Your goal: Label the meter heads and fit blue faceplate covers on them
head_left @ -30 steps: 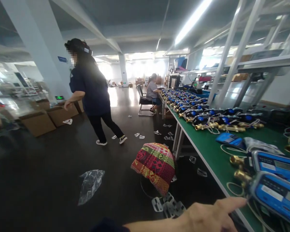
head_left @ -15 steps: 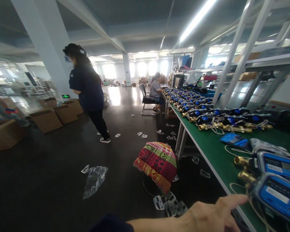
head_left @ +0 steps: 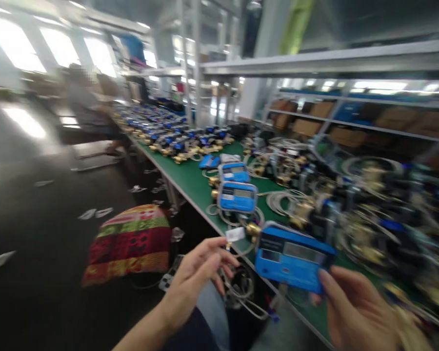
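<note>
My right hand (head_left: 354,304) grips a blue meter unit (head_left: 291,257) with a grey display, held over the near edge of the green bench (head_left: 190,180). My left hand (head_left: 197,273) is beside it, fingers pinched on a thin wire that carries a small white tag (head_left: 235,234). Grey cable loops (head_left: 241,292) hang below between the two hands. Two more blue meters (head_left: 237,196) with brass fittings lie on the bench just beyond. The picture is smeared by motion.
Rows of blue-and-brass meters (head_left: 168,139) run along the bench to the far end, where a seated person (head_left: 86,105) works. A tangle of cables and fittings (head_left: 351,195) fills the right side under metal shelving. A patchwork-cushioned stool (head_left: 131,241) stands on the dark floor, with plastic scraps around.
The view has swung right from the open floor to the bench. The walking person is out of sight. My right hand has come into view holding a blue meter, and my left hand now pinches the tagged wire.
</note>
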The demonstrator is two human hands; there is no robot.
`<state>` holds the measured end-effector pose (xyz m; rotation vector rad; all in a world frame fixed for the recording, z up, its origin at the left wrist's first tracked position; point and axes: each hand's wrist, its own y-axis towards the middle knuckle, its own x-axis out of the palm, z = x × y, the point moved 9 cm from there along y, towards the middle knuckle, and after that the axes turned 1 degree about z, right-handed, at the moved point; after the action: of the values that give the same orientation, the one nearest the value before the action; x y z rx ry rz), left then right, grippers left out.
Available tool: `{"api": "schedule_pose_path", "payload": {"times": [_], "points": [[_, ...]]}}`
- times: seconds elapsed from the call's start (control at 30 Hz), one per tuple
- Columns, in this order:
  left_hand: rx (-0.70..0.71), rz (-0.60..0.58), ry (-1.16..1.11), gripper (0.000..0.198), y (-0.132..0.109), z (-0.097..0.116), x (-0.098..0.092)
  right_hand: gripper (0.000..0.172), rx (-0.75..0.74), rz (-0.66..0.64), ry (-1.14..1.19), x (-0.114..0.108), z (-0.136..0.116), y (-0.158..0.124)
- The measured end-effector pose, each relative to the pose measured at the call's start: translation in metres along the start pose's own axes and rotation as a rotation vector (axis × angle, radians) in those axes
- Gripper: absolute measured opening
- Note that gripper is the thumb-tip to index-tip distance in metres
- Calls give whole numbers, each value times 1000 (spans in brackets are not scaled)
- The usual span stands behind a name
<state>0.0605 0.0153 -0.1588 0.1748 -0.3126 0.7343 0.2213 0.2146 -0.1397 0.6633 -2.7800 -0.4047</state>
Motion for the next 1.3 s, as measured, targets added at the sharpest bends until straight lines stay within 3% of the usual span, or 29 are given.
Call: {"api": "schedule_pose_path", "payload": {"times": [0.07,0.13,0.3,0.47,0.8,1.3], "points": [[-109,-65,-45,36,10,-19,11,26,47,84,-21,-31,1,-4],[-240,-95,-50,38,16,-40,22,21,79,131,4,-48,4,-9],[-397,-113,-17,38,18,-69,44,21,149,164,43,-62,13,-24],[-503,-89,-34,41,19,-88,51,20,188,202,25,-67,19,-30],[-553,-43,17,40,12,-85,52,13,175,187,-33,-60,19,-25],[-535,-15,27,36,9,-77,58,16,214,198,-35,-59,25,-28]]}}
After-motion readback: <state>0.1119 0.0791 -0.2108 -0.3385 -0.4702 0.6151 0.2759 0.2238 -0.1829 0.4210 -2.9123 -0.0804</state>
